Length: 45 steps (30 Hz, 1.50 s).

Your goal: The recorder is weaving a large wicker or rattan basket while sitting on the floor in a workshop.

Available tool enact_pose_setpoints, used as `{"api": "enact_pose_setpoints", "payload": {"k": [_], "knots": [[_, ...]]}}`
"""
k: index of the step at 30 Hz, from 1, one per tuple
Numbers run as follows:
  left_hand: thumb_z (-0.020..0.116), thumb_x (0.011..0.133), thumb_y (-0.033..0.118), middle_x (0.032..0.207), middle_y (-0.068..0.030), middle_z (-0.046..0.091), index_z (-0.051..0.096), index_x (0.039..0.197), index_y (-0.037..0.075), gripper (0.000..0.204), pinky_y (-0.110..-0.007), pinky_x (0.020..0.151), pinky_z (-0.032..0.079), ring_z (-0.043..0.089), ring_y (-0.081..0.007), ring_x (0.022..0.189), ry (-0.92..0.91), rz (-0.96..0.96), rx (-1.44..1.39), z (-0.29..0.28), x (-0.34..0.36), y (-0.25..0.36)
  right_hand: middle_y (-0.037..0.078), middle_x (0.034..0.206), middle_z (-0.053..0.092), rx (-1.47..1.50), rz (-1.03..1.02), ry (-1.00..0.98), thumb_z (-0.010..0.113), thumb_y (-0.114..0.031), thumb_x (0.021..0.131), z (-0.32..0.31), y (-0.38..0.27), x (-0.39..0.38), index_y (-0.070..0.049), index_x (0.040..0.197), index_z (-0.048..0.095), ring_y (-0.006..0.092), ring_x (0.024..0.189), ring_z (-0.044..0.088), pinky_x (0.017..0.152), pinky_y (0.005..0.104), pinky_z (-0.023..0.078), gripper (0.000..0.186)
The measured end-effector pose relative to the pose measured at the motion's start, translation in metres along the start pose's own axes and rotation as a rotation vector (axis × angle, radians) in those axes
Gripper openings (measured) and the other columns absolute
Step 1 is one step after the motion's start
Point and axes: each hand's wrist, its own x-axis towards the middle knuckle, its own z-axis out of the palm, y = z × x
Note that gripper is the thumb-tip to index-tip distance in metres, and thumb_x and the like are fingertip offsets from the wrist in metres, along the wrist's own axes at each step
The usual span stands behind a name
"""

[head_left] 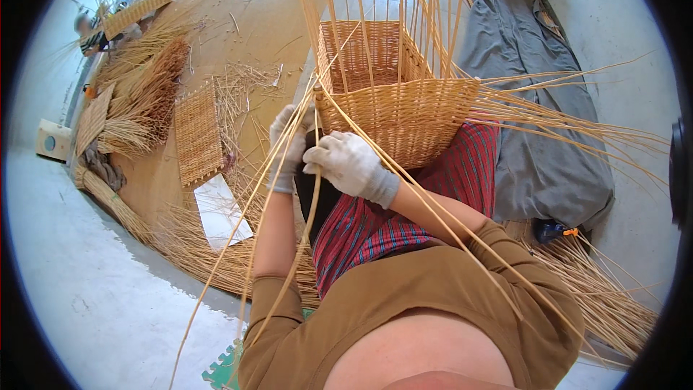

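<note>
Pinching a single cane (312,198), the gloved right hand (350,165) has its fingers curled shut just below the near left corner of the basket (426,119). Beside it, the gloved left hand (287,141) reaches up toward that corner; canes cross in front, so how far it is closed, and on what, cannot be told. The basket rests over the striped cloth (476,166) on the person's lap, mouth upward. To work this corner well, the left hand would best brace the wall while the right draws the cane snug, since a slack turn would probably leave a gap in the weave. An even pull seems wise: a hard tug could skew the corner or split the cane. Long strands (401,172) trail near across the right forearm and are best parted so none snags. Farther out, uprights (401,0) rise from the basket and loose ends (556,123) fan right over grey cloth (548,173); any turning calls for room around both. At left, a woven panel (198,137) lies on the floor (267,43).
</note>
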Motion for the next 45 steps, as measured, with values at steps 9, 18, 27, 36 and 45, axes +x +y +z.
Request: {"api": "enact_pose_setpoints", "payload": {"k": [9,18,27,36,45], "knots": [[0.087,0.081,0.02,0.152,-0.0166,0.046,0.06,0.131,0.017,0.057,-0.036,0.107,0.047,0.039,-0.0277,0.145,-0.232,0.4,0.31,0.004,0.054,-0.005,0.007,0.105,0.075,0.724,0.994,0.535,0.061,-0.013,0.103,-0.043,0.112,-0.045,-0.001,0.107,0.072,0.0133,0.099,0.069,0.079,0.0269,0.056,0.017],[0.069,0.097,0.012,0.108,0.0041,0.053,0.055,0.124,0.014,0.031,-0.024,0.083,0.048,0.052,-0.0062,0.093,0.043,0.46,0.251,0.033,0.049,-0.039,0.004,0.12,0.073,-0.451,0.076,0.33,0.069,-0.013,0.091,-0.072,0.105,0.131,-0.021,0.138,0.063,0.0246,0.103,0.067,0.096,0.0377,0.052,0.048],[0.063,0.097,0.002,0.114,-0.0001,0.053,0.055,0.125,0.012,0.03,-0.026,0.084,0.048,0.052,-0.0094,0.097,0.138,0.47,0.118,0.061,0.035,-0.028,0.0,0.165,0.031,-0.446,0.203,-0.023,0.049,0.01,0.09,-0.075,0.073,0.136,-0.039,0.162,0.019,0.0336,0.145,0.042,0.11,0.0309,0.05,0.091],[0.062,0.098,0.001,0.123,-0.0019,0.058,0.054,0.135,0.006,0.038,-0.024,0.086,0.05,0.056,-0.0097,0.103,0.271,0.496,-0.047,0.08,0.03,-0.025,0.01,0.123,0.071,0.101,0.248,0.282,0.057,0.01,0.091,-0.088,0.116,-0.023,-0.009,0.132,0.067,0.018,0.094,0.068,0.08,0.03,0.058,0.046],[0.057,0.096,-0.002,0.136,-0.0153,0.056,0.043,0.145,0.0,0.051,-0.034,0.092,0.054,0.061,-0.0252,0.117,0.291,0.557,0.378,0.123,-0.029,-0.023,0.016,0.129,0.067,0.016,0.721,0.123,0.071,-0.008,0.089,-0.086,0.113,-0.019,-0.013,0.151,0.045,0.0316,0.117,0.066,0.1,0.0392,0.052,0.067]]}}
